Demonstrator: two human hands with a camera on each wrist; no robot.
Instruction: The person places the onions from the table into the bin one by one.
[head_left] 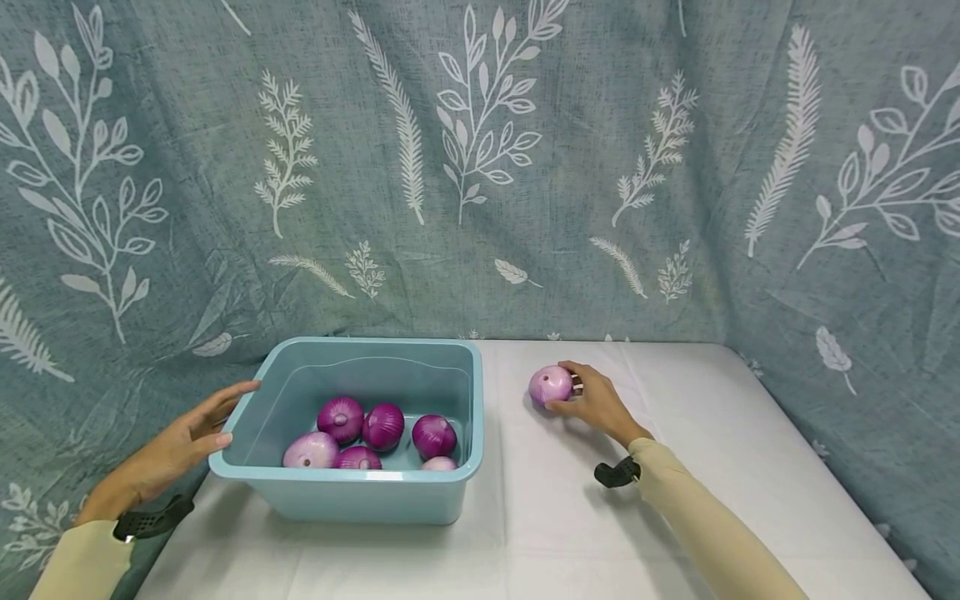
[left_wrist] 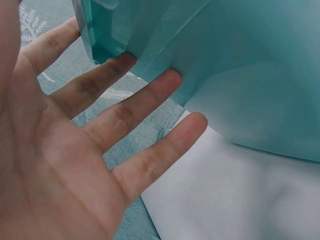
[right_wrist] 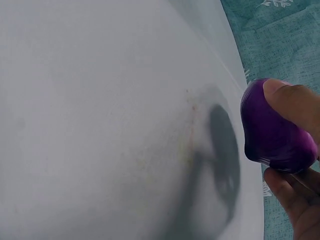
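Note:
My right hand (head_left: 596,404) grips a pale purple onion (head_left: 550,385) between thumb and fingers, over the table to the right of the basin. In the right wrist view the same onion (right_wrist: 275,127) looks dark purple, and a shadow lies on the cloth beside it. A blue plastic basin (head_left: 360,493) stands on the left part of the table. Along its left rim my left hand (head_left: 176,446) rests with fingers spread; in the left wrist view the straight fingers (left_wrist: 150,107) touch or nearly touch the basin's outer wall (left_wrist: 240,100).
Inside the basin lie several purple onions, among them a dark one (head_left: 434,437) at the right and a paler one (head_left: 311,450) at the left. A white cloth (head_left: 525,533) covers the table. Behind it hangs a grey-green leaf-patterned curtain (head_left: 480,275).

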